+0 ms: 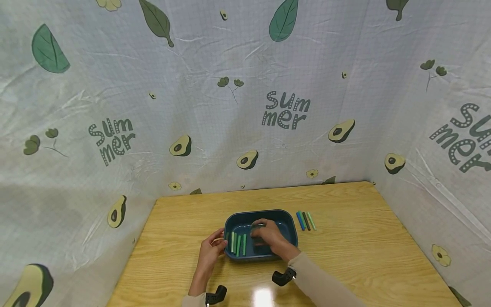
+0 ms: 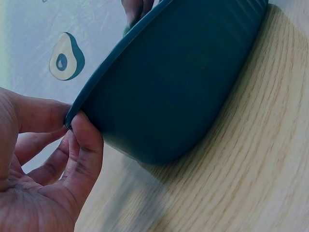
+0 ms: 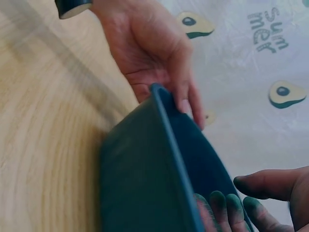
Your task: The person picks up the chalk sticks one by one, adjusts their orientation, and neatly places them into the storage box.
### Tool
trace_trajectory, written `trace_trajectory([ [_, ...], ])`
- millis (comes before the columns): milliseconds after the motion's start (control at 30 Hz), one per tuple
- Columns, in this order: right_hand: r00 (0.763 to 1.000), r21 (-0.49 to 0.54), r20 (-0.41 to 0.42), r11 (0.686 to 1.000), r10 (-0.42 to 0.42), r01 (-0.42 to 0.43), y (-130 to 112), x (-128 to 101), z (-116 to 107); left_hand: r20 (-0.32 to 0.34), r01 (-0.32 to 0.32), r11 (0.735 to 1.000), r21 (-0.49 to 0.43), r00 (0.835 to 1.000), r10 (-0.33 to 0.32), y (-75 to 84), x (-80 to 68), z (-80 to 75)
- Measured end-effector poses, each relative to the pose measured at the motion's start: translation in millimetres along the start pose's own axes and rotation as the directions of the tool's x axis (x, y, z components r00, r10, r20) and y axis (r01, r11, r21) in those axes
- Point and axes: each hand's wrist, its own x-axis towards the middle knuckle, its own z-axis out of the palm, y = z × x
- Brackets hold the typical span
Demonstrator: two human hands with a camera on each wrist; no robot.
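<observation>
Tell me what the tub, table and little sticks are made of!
The tub looks like smooth plastic: thin, even walls and a rounded rim. The table seems glossy wood, or wood-look board: streaky grain and a bright light patch. The little sticks, plainly coloured, could be chalk or plastic; they're too small to tell.

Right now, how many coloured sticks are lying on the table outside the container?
4, right of the container, left to right: blue stick, green stick, dark stick, pale green stick. Others may be hidden.
</observation>
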Motion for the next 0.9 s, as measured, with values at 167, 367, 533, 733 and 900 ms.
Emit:
trace_trajectory([
  [167, 0.999, -0.012, -0.013, 0.999, -0.042, 0.042, -7, -7, -10, 0.000, -0.002, 1.000, -0.005, 1.000, 0.002, 0.1, 0.5, -0.4],
  [367, 0.996, -0.012, -0.041, 0.997, -0.083, 0.082, -13, -16, -24, 0.012, -0.019, 1.000, -0.023, 1.000, 0.019, -0.8, -0.5, -1.1],
  [533, 0.992, -0.003, -0.093, 0.996, -0.084, 0.084, -13, -22, -38, 0.025, -0.008, 0.999, -0.036, 1.000, 0.009, -2.1, -0.7, -1.3],
  [733, 0.985, -0.019, -0.140, 0.995, -0.102, 0.100, -15, -29, -57, 0.029, -0.003, 0.999, -0.039, 1.000, 0.004, -1.5, -2.3, -0.6],
  [900, 0.977, -0.047, -0.179, 0.993, -0.118, 0.111, -22, -37, -72, 0.023, 0.000, 0.999, -0.041, 1.000, 0.000, -1.7, -2.6, -1.4],
])
